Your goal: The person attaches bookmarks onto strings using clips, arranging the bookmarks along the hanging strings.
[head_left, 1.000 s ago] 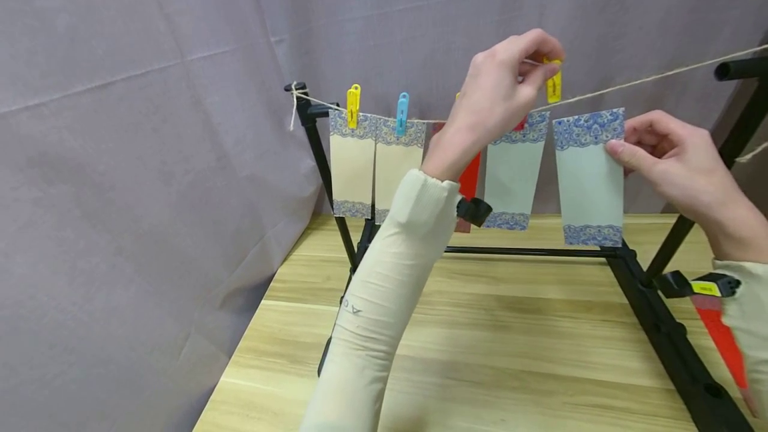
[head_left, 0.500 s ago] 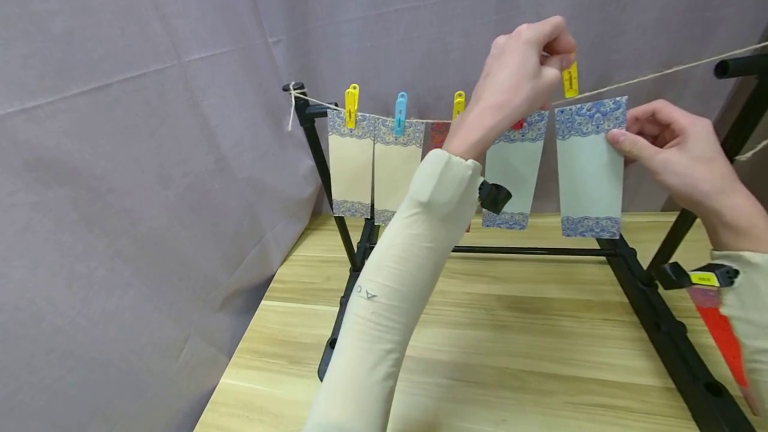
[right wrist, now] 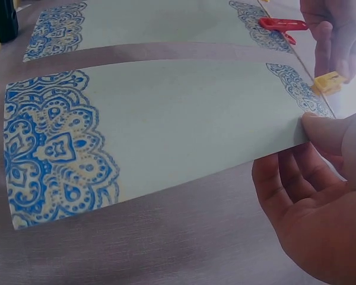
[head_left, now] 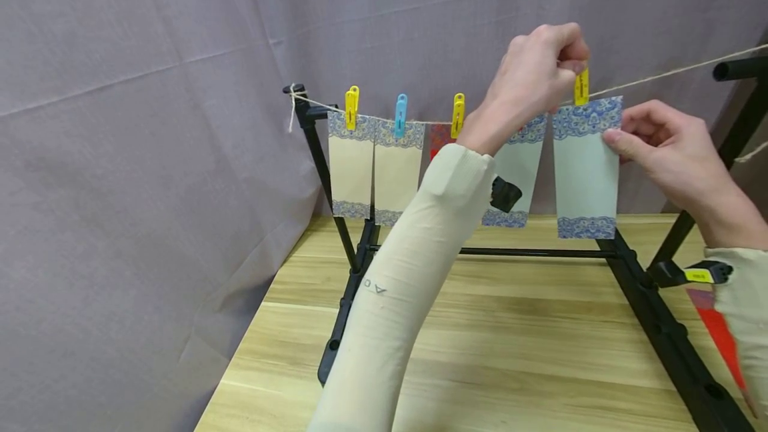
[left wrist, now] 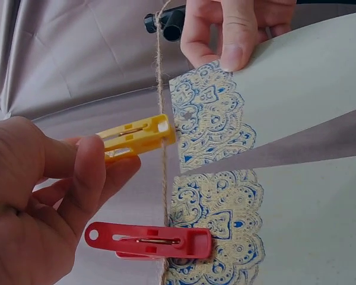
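My left hand (head_left: 543,72) pinches a yellow clothespin (left wrist: 136,136) by its handle end. In the left wrist view the clip's nose overlaps the twine (left wrist: 161,77) and reaches the patterned top edge of a pale card (head_left: 587,172). My right hand (head_left: 672,152) pinches that card by its right edge near the top, thumb in front and fingers behind. The card has blue lace bands at both ends and stands upright close to the line. Beside it hangs a matching pale card (left wrist: 314,219), held on the twine by a red clothespin (left wrist: 148,240).
Two cream cards (head_left: 351,172) hang at the left under yellow and blue clothespins (head_left: 401,115). A red card (head_left: 441,139) hangs under another yellow clip. The black frame (head_left: 660,325) stands on a wooden table (head_left: 492,352); a red item (head_left: 720,332) lies beneath my right sleeve.
My left hand has moved right with the yellow clothespin and lowered it to the card's top edge. My right hand has raised the card slightly toward the twine.
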`<state>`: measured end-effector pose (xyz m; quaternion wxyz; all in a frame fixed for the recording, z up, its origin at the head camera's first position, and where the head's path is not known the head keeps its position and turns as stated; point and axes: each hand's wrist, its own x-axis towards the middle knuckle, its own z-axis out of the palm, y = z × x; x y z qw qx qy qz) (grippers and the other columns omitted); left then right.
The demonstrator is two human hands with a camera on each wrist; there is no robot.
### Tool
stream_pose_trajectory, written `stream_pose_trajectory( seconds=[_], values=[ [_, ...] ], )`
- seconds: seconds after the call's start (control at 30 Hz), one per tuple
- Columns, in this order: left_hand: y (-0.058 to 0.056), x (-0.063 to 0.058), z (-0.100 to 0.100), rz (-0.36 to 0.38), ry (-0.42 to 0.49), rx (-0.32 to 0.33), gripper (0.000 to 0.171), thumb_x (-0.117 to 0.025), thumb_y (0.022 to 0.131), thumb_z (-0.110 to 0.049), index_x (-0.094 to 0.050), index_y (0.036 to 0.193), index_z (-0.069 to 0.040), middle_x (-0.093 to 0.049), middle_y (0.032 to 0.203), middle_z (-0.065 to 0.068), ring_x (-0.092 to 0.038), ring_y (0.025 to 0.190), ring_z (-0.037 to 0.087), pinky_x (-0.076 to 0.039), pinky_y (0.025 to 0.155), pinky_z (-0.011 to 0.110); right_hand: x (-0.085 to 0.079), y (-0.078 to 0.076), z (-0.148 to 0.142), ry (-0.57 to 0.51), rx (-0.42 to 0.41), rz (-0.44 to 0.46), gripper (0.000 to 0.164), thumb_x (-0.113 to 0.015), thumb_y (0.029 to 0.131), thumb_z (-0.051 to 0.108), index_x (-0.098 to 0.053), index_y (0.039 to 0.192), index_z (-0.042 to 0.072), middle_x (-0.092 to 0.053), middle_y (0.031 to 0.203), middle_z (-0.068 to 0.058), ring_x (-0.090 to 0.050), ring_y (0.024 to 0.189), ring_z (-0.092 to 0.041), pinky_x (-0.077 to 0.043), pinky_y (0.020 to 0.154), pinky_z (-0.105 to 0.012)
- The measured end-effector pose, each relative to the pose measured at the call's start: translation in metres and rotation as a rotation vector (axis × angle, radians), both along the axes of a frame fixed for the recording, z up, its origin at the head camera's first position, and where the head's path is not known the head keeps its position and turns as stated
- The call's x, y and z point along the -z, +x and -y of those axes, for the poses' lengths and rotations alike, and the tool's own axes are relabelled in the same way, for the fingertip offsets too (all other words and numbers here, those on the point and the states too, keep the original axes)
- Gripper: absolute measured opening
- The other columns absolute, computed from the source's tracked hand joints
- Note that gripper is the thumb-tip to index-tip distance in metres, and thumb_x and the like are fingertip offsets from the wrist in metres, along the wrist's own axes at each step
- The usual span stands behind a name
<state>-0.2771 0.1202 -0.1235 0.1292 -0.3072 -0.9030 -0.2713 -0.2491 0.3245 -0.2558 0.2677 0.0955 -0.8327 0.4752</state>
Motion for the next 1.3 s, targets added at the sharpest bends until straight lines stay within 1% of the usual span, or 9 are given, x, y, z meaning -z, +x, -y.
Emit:
stream_pose_trajectory(
  seconds=[0.13, 0.23, 0.4, 0.57, 0.77, 0.93, 1.13, 1.3],
  values=[
    [0.000, 0.000, -0.003, 0.016, -0.010, -0.009, 0.014, -0.050, 0.102, -0.016, -0.063, 0.099, -0.022, -0.057, 0.089, -0.011, -0.060, 0.061, 0.003, -0.047, 0.059, 0.013, -0.002, -0.002, 0.001, 0.007, 0.008, -0.005, 0.015, -0.060, 0.097, 0.019, -0.059, 0.111, 0.023, -0.059, 0.089, 0.017, -0.054, 0.077, -0.005, -0.044, 0.067, -0.004],
    [0.000, 0.002, -0.006, 0.043, -0.006, -0.005, 0.014, -0.050, 0.102, -0.017, -0.063, 0.100, -0.022, -0.058, 0.092, -0.011, -0.059, 0.064, 0.003, -0.047, 0.058, 0.012, -0.002, -0.002, 0.001, -0.004, 0.002, -0.002, 0.015, -0.060, 0.097, 0.018, -0.060, 0.111, 0.023, -0.060, 0.089, 0.017, -0.054, 0.077, -0.005, -0.044, 0.067, -0.004],
    [0.001, 0.006, -0.010, 0.050, -0.027, 0.013, 0.012, -0.051, 0.102, -0.020, -0.063, 0.102, -0.022, -0.062, 0.099, -0.012, -0.061, 0.066, 0.002, -0.048, 0.059, 0.012, -0.001, -0.002, 0.001, -0.022, -0.019, -0.023, 0.015, -0.062, 0.096, 0.015, -0.061, 0.110, 0.021, -0.061, 0.088, 0.017, -0.055, 0.074, -0.003, -0.046, 0.066, -0.005],
    [0.000, 0.007, -0.008, 0.056, -0.034, 0.020, 0.012, -0.051, 0.102, -0.020, -0.062, 0.102, -0.021, -0.061, 0.099, -0.011, -0.063, 0.065, 0.004, -0.048, 0.060, 0.012, -0.002, -0.003, 0.002, -0.002, -0.009, -0.032, 0.015, -0.062, 0.096, 0.016, -0.062, 0.110, 0.021, -0.061, 0.088, 0.018, -0.055, 0.075, -0.002, -0.045, 0.067, -0.004],
    [-0.001, 0.006, -0.009, 0.070, -0.056, 0.015, 0.009, -0.050, 0.103, -0.021, -0.059, 0.102, -0.021, -0.059, 0.099, -0.010, -0.062, 0.067, 0.004, -0.048, 0.062, 0.012, -0.004, -0.004, 0.000, -0.006, -0.015, -0.036, 0.013, -0.063, 0.095, 0.014, -0.062, 0.107, 0.020, -0.062, 0.085, 0.019, -0.056, 0.072, 0.000, -0.046, 0.064, -0.005],
    [-0.002, 0.005, -0.011, 0.063, -0.076, 0.019, 0.009, -0.048, 0.103, -0.020, -0.057, 0.102, -0.021, -0.059, 0.101, -0.011, -0.062, 0.069, 0.003, -0.048, 0.063, 0.012, -0.004, -0.005, 0.000, -0.001, -0.021, -0.040, 0.014, -0.062, 0.096, 0.014, -0.062, 0.108, 0.020, -0.062, 0.086, 0.019, -0.056, 0.072, 0.000, -0.046, 0.065, -0.005],
    [-0.002, 0.002, -0.009, 0.098, -0.061, 0.020, 0.010, -0.050, 0.103, -0.022, -0.059, 0.104, -0.021, -0.060, 0.103, -0.012, -0.063, 0.077, 0.002, -0.049, 0.065, 0.010, -0.004, -0.005, -0.001, -0.002, -0.004, -0.026, 0.014, -0.063, 0.095, 0.016, -0.062, 0.109, 0.021, -0.062, 0.087, 0.020, -0.056, 0.074, 0.000, -0.045, 0.066, -0.004],
    [-0.001, -0.002, -0.009, 0.060, -0.124, 0.008, 0.017, -0.049, 0.103, -0.028, -0.064, 0.111, -0.025, -0.062, 0.106, -0.014, -0.058, 0.084, 0.000, -0.046, 0.070, 0.011, -0.001, -0.003, -0.003, -0.014, 0.015, -0.015, 0.013, -0.063, 0.095, 0.018, -0.063, 0.108, 0.021, -0.060, 0.089, 0.020, -0.055, 0.076, 0.000, -0.045, 0.066, -0.004]
  ],
)
